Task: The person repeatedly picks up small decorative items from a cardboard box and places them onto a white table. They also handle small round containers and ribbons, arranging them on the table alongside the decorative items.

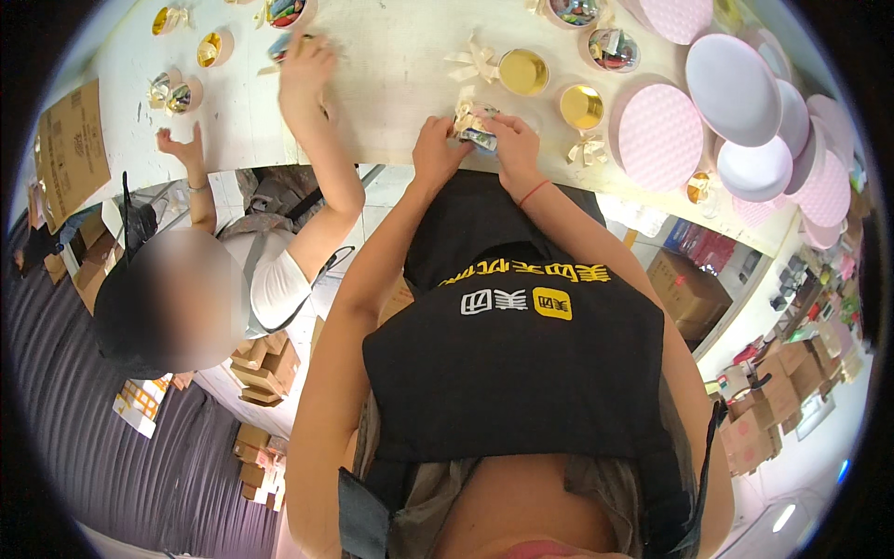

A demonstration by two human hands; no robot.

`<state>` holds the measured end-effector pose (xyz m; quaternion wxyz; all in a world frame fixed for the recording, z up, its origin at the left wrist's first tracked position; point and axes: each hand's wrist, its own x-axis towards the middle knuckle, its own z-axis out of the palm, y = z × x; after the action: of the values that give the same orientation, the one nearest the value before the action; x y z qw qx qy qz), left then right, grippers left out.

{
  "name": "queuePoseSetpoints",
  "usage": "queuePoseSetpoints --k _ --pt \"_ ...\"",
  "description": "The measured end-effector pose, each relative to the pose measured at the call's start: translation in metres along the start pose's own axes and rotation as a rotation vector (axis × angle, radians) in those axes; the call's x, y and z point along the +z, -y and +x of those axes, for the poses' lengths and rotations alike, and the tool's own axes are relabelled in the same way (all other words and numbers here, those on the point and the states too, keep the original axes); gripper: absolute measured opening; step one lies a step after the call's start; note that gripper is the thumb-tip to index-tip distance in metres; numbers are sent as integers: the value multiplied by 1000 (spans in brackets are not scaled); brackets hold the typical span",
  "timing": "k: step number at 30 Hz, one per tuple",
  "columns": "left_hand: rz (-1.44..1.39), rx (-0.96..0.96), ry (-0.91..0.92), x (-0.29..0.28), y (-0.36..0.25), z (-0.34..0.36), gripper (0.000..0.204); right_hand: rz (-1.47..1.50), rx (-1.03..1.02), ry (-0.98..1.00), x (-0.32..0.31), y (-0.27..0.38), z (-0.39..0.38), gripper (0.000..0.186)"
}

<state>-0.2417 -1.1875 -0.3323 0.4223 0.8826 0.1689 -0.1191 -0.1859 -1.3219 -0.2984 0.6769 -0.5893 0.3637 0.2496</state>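
At the near edge of the table, my left hand and my right hand are both closed around a small container with a cream ribbon. Shiny, colourful contents or wrapping show between my fingers, too small to name. Just beyond lies a round gold-coloured cup, with a loose cream ribbon bow to its left. A second gold cup stands to the right of my hands, and another ribbon bow lies below it.
Round pink quilted lids and pale round dishes are piled at the right. Filled clear cups stand at the far right. On the left, a co-worker's hand reaches over the table near more cups. A cardboard piece leans at the far left.
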Motion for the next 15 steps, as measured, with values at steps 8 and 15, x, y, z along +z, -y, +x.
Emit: queuePoseSetpoints --k 8,15 --pt "-51 -63 -40 7 -7 -4 49 180 16 -76 20 0 6 21" --pt "-51 -74 -18 6 -20 -6 60 274 209 34 12 9 18 34"
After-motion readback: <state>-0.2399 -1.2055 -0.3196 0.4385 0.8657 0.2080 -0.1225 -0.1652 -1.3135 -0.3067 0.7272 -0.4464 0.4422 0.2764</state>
